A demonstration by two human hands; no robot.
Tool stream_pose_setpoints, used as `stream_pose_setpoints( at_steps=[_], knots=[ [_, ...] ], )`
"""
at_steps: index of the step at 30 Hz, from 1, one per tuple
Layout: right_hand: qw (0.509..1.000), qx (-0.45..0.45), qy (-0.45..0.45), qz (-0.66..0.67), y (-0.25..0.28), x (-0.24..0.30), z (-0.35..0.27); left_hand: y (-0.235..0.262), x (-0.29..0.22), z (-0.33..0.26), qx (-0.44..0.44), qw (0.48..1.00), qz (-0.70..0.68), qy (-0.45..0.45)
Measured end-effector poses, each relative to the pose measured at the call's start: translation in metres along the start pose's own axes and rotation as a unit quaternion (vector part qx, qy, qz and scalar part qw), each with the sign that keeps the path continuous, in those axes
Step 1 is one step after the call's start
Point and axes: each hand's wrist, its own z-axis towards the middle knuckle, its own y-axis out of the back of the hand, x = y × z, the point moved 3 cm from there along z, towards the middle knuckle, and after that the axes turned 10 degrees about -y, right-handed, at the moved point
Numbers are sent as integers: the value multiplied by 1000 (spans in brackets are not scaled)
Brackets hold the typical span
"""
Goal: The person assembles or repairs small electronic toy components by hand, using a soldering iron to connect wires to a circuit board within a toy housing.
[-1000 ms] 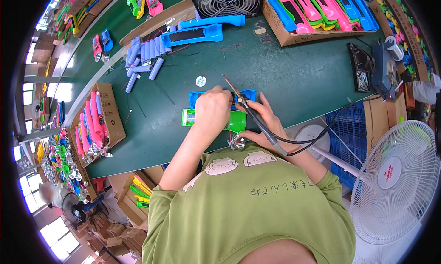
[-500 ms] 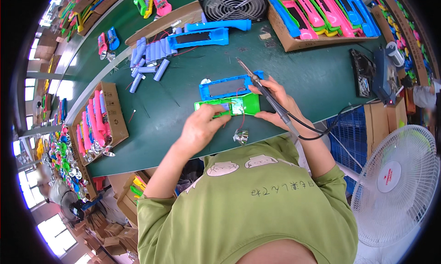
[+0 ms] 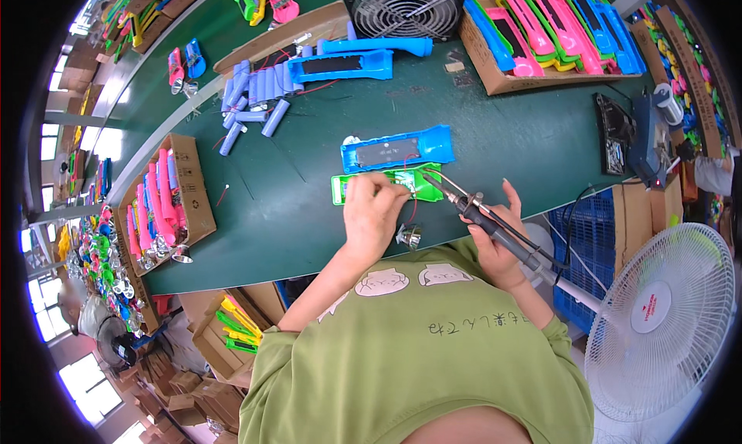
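Observation:
A green flashlight housing (image 3: 338, 190) lies open on the bench, a small circuit board inside it. Over its middle, my left hand (image 3: 371, 216) is closed in a pinch; whatever its fingertips hold is hidden. My right hand (image 3: 502, 251) grips a soldering iron (image 3: 488, 226), whose tip reaches the right end of the green housing. Just beyond lies a blue flashlight housing (image 3: 439, 141) with a dark panel. Thin red wires run from the green housing toward a shiny lamp reflector (image 3: 410, 236) near the bench edge.
Purple battery cells (image 3: 274, 118) lie piled at the back left beside more blue housings (image 3: 340, 65). A black fan (image 3: 406, 10) and a box of colourful housings (image 3: 510, 83) stand behind. A soldering station (image 3: 648, 139) sits right; a white fan (image 3: 657, 313) stands beside me.
My right hand has let go of the housing's right end and drawn back, bringing the iron's tip down to the green housing. My left hand has shifted right along it.

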Motion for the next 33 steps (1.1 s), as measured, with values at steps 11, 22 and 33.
stream_pose_setpoints(
  at_steps=[11,22,33],
  knots=[
    [909,-120,-200,344,-27,-14,-22,11,6,18,127,987,-43,85],
    [909,-105,-201,349,-31,-17,-17,12,7,17,122,986,-62,95],
    [896,-117,-218,369,-29,-19,-19,10,8,16,109,989,-53,85]
  ],
)
